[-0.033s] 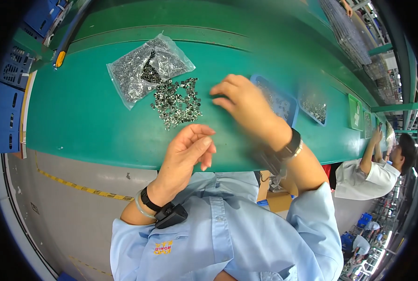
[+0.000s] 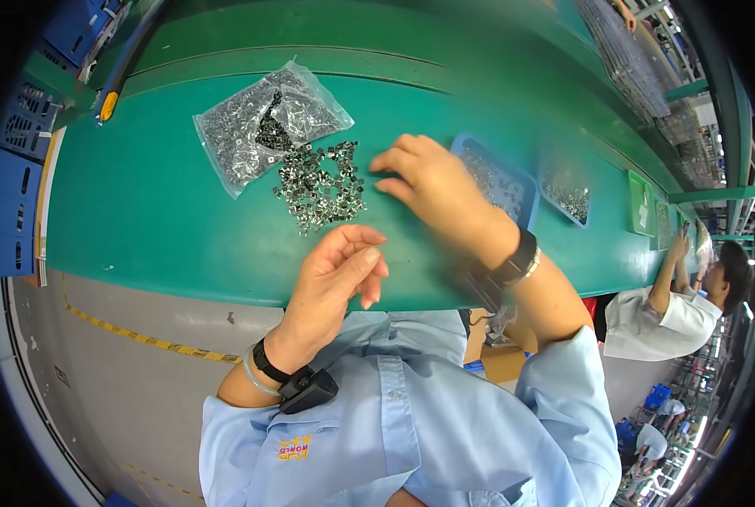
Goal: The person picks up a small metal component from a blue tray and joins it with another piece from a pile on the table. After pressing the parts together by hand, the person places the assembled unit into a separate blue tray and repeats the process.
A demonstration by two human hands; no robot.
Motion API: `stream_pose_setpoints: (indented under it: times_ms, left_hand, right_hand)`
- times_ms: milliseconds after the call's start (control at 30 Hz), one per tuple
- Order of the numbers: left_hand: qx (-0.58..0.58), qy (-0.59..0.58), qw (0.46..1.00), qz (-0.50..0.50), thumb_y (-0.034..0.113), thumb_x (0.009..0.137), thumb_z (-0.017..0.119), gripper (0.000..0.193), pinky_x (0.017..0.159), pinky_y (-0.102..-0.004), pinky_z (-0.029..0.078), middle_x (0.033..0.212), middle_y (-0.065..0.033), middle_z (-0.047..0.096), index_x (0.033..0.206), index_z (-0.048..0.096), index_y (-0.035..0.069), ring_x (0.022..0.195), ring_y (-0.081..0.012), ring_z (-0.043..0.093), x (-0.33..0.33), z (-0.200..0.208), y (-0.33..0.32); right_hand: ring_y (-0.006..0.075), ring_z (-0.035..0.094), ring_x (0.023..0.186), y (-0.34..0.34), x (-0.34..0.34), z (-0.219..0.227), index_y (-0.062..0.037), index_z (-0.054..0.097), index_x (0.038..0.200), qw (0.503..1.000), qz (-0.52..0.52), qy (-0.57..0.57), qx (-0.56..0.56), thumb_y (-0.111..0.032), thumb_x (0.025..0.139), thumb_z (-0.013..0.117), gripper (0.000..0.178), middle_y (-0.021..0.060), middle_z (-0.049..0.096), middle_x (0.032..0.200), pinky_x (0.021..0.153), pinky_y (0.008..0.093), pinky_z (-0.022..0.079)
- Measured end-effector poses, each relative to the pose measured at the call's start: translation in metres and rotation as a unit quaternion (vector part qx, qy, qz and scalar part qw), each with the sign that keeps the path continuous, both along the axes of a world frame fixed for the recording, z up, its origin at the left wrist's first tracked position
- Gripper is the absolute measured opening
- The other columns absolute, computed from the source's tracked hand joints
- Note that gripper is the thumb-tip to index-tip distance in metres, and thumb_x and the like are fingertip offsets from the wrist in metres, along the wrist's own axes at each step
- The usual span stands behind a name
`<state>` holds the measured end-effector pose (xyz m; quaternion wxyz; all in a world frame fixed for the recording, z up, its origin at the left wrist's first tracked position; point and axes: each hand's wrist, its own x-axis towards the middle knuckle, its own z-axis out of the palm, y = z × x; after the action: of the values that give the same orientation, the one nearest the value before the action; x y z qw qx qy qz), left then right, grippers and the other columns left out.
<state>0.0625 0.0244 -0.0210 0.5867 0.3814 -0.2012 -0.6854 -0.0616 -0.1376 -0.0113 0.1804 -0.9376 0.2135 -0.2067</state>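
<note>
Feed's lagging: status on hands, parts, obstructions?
Right hand open, right of metal parts. Left hand on their near side, grip unclear. Clear plastic bag beyond left, blocking neither hand.

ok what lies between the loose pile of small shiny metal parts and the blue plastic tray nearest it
The head view shows the bare right hand between pile and tray, with green tabletop visible around it.

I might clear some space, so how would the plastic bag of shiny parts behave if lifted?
The bag likely sags: it looks thin-walled and wrinkled. It may feel heavy, being packed with small parts whose shine suggests metal.
</note>
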Motion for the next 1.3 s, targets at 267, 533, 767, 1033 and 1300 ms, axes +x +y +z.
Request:
stream_pose_setpoints:
  times_ms: [267,533,767,1033,1300]
  left_hand:
    - [-0.001,-0.010,0.999,0.048,0.014,0.093,0.051,0.017,0.049,-0.0220,0.040,0.080,-0.0049,0.056,0.106,0.050,0.002,0.058,-0.0098,0.051,0.013,0.000,0.001]
    - [0.004,-0.008,1.000,0.019,0.017,0.092,0.054,0.019,0.046,-0.0210,0.039,0.077,-0.0046,0.057,0.103,0.052,0.002,0.056,-0.0089,0.051,-0.005,0.010,-0.016]
    - [-0.004,0.099,0.995,-0.026,0.019,0.093,0.053,0.016,0.044,-0.0214,0.037,0.070,-0.0051,0.058,0.098,0.055,0.003,0.052,-0.0106,0.050,-0.024,0.011,-0.020]
    - [0.020,0.105,0.994,0.008,0.022,0.094,0.052,0.018,0.044,-0.0217,0.037,0.075,-0.0076,0.062,0.094,0.056,0.005,0.052,-0.0108,0.051,-0.047,0.018,-0.021]
    - [-0.002,-0.008,1.000,0.020,0.023,0.094,0.051,0.019,0.044,-0.0212,0.039,0.079,-0.0081,0.063,0.095,0.055,0.005,0.053,-0.0098,0.051,-0.054,0.021,-0.023]
  right_hand:
    - [0.0279,0.055,0.082,0.009,0.009,0.006,-0.0055,0.062,0.086,0.999,0.004,0.018,0.045,-0.011,0.075,0.066,0.013,0.0075,0.057,0.084,0.071,0.0374,0.046]
    - [0.0262,0.056,0.078,0.048,-0.030,0.041,-0.0077,0.064,0.088,0.998,0.024,-0.052,0.039,-0.008,0.070,0.071,0.019,0.0053,0.059,0.084,0.067,0.0360,0.045]
    - [0.0236,0.057,0.075,0.056,-0.052,0.029,-0.0074,0.064,0.087,0.982,-0.031,-0.182,0.040,-0.003,0.066,0.072,0.023,0.0050,0.060,0.081,0.063,0.0330,0.044]
    - [0.0231,0.057,0.076,0.067,-0.067,0.013,-0.0085,0.062,0.086,0.974,-0.079,-0.210,-0.013,-0.004,0.067,0.072,0.022,0.0046,0.060,0.084,0.065,0.0326,0.043]
    - [0.0228,0.057,0.077,0.067,-0.071,0.008,-0.0088,0.062,0.086,0.969,-0.108,-0.221,0.003,-0.005,0.069,0.072,0.020,0.0042,0.060,0.085,0.066,0.0330,0.043]
